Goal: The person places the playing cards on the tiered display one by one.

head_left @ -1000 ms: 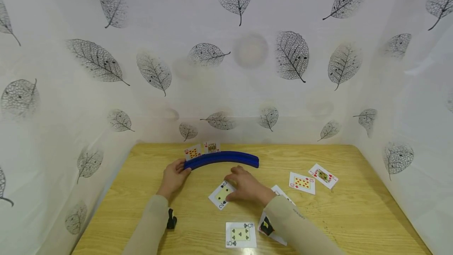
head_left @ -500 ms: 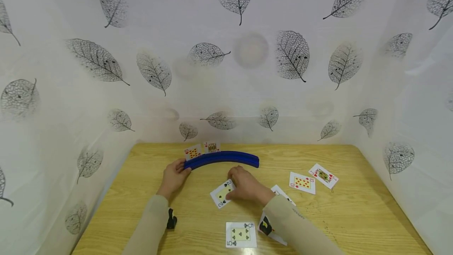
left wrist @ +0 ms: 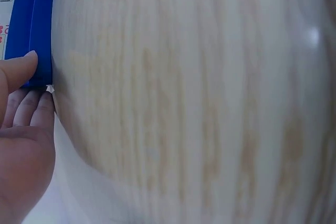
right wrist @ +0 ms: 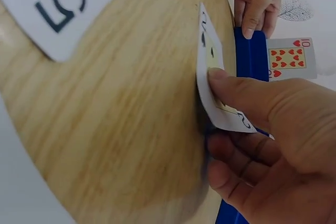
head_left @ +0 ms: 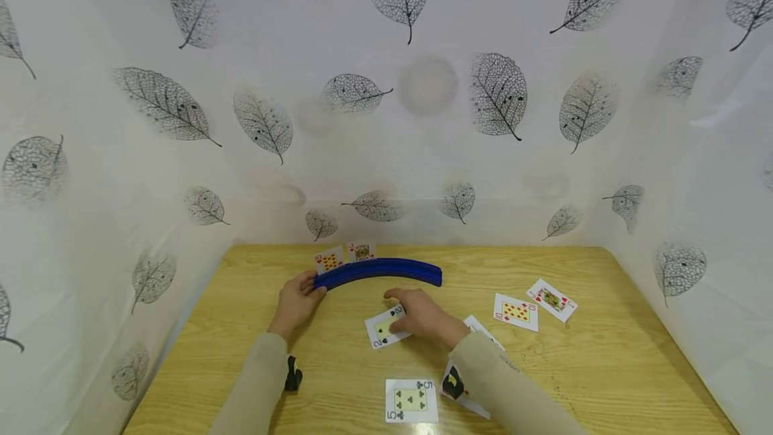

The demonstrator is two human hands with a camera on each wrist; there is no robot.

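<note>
At the left end of a curved blue card holder, my left hand grips it with the thumb in front and the fingers at its end. Two playing cards stand in the holder: a ten of hearts and a red-marked face card. My right hand pinches a two of spades in front of the holder. In the right wrist view the thumb lies on the card's face, other fingers are beneath, and the card is tilted up off the table.
A five of clubs lies at the front. Partly under the right forearm are more cards. To the right lie a ten of diamonds and a jack of hearts. A leaf-patterned curtain closes off the back and sides.
The two of spades has turned and shifted slightly right, with my right hand moving along with it. My left hand and the blue holder have stayed in place.
</note>
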